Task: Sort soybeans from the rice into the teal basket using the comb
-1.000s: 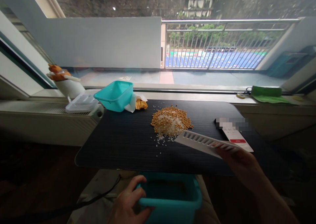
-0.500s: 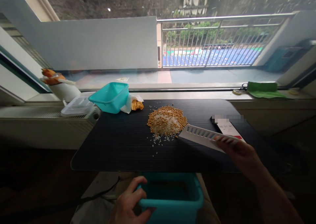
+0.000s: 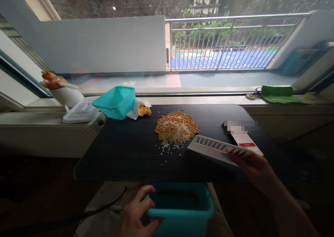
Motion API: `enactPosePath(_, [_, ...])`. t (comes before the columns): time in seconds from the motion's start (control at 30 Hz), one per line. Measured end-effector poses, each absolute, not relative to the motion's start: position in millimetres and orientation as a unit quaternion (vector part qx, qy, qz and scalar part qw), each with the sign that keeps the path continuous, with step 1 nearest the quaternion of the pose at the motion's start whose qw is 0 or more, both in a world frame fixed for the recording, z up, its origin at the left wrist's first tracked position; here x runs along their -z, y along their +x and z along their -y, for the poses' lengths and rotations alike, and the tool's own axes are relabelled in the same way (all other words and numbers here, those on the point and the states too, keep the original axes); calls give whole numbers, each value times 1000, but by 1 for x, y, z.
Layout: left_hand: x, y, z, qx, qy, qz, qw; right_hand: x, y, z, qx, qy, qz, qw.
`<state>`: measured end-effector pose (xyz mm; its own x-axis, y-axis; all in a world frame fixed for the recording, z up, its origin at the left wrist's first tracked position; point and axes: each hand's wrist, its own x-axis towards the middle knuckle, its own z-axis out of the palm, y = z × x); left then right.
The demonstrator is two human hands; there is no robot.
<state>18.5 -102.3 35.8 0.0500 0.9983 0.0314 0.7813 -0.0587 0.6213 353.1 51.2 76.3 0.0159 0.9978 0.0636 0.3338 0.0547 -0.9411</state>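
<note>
My left hand [image 3: 138,211] grips the left rim of a turquoise plastic bin [image 3: 182,214] below the table's front edge; the bin's inside is dark. In my right hand [image 3: 249,164] is a white slotted plastic strip [image 3: 208,148], fingers closed on its right end. The strip's left end is close to the table surface, just right of a heap of soybeans [image 3: 179,124] mixed with white rice [image 3: 174,134]. Some rice grains lie scattered before the heap, and a single bean [image 3: 180,155] sits apart on the tabletop.
A phone [image 3: 246,139] lies on the black table [image 3: 117,157] beyond my right hand. At the back left are a turquoise basket [image 3: 117,103], a crumpled orange-brown piece [image 3: 144,110] and a clear plastic lid [image 3: 80,111]. A green cloth [image 3: 279,94] rests on the windowsill.
My right hand has brought the slotted strip slightly toward me and down, away from the heap's edge. One bean has come loose nearer the table's front. My left hand stays on the bin rim.
</note>
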Motion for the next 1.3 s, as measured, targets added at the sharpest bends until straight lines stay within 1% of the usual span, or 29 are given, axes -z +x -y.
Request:
enactPosePath(0.2, [-32,16,100,-242,692,-646,215,-79,362,-39,-466,-519,614,369])
enactPosePath(0.3, [-34,16,99,-240,693,-644,218,-77,360,-33,-495,-500,617,352])
enactPosePath(0.37, [-36,15,99,-238,690,-648,218,-74,351,-34,-494,-488,622,362])
enactPosePath(0.47, [-35,11,100,-238,686,-654,211,-70,327,-42,-471,-474,621,409])
enactPosePath(0.53, [-34,6,101,-242,684,-657,202,-68,308,-48,-468,-461,630,414])
enactPosePath(0.63, [-32,-3,104,-249,682,-661,189,-66,288,-53,-482,-447,643,393])
enactPosePath(0.8, [-34,-14,108,-242,675,-673,181,-71,286,-47,-513,-414,677,329])
enactPosePath(0.87, [-35,-16,109,-240,673,-675,181,-72,289,-45,-518,-407,680,321])
enactPosePath(1.03, [-32,-17,109,-245,666,-681,178,-72,283,-41,-488,-440,674,338])
enactPosePath(1.1, [-31,-17,109,-250,669,-678,175,-75,278,-34,-480,-445,683,324])
enactPosePath(1.23, [-29,-16,109,-263,682,-662,169,-86,277,-18,-509,-428,698,267])
enactPosePath(1.3, [-30,-12,109,-264,684,-658,171,-89,286,-17,-500,-437,691,284])
